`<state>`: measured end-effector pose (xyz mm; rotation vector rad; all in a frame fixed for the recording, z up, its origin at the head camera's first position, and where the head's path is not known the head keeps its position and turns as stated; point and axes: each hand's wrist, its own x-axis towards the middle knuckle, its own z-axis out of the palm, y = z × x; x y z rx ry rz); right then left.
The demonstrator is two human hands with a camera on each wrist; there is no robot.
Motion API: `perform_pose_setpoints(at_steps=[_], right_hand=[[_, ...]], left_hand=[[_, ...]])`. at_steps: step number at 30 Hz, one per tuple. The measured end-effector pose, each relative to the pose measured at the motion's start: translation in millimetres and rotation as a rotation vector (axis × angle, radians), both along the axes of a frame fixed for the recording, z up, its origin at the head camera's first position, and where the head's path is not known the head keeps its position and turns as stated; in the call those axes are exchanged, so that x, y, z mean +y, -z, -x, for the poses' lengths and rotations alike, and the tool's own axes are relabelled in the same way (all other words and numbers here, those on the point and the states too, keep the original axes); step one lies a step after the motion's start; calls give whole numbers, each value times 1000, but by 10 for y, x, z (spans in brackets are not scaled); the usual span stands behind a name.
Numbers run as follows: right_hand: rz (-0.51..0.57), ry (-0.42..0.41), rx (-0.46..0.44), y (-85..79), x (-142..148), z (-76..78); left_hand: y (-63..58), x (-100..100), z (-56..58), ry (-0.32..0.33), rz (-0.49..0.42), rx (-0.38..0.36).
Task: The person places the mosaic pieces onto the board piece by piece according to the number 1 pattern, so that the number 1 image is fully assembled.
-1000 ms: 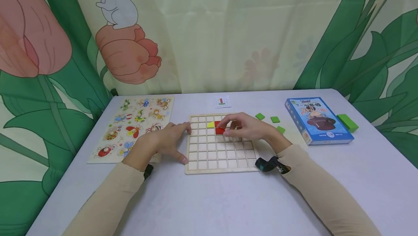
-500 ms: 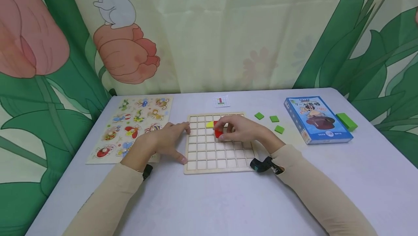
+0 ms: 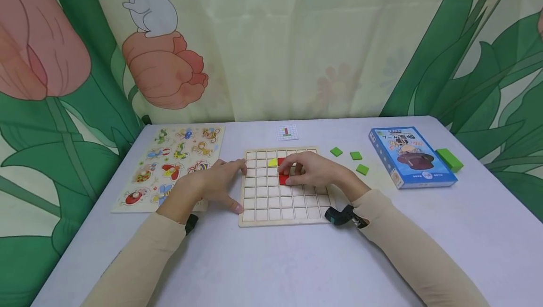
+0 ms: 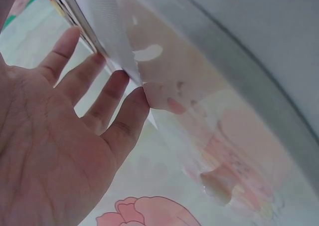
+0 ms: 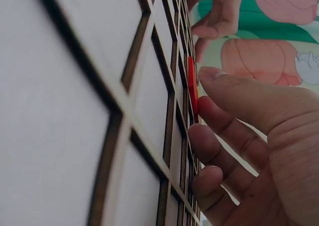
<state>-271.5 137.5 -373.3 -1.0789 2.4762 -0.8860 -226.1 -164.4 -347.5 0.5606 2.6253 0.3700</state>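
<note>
A wooden grid board (image 3: 280,215) lies mid-table in the head view. On it sit a yellow tile (image 3: 272,162) and two red tiles, the nearer red tile (image 3: 283,180) under my right fingertips. My right hand (image 3: 311,169) reaches over the board, thumb and index finger curled at that tile's edges. In the right wrist view the red tile (image 5: 192,84) stands slightly proud of the grid beside the thumb tip. My left hand (image 3: 216,182) braces the board's left edge, with thumb and index finger spread apart; its fingers (image 4: 114,94) look straight in the left wrist view.
A small pattern card (image 3: 287,132) lies behind the board. Several loose green tiles (image 3: 356,155) are to its right, then a blue box (image 3: 413,158) with a green block (image 3: 449,160) beside it. An insect picture board (image 3: 169,170) lies at left, partly beneath my left forearm.
My right hand has moved slightly left and nearer to me with the red tile, which was tilted half a second ago and now lies flatter on the grid. The left hand keeps still.
</note>
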Motion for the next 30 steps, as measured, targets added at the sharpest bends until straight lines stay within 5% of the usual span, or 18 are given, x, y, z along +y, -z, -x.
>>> perform_pose_setpoints(at_steps=[17, 30], right_hand=[[15, 4, -53, -81, 133, -107], [59, 95, 53, -109, 431, -108]], left_hand=[[49, 0, -17, -19, -11, 11], [57, -8, 10, -14, -8, 9]])
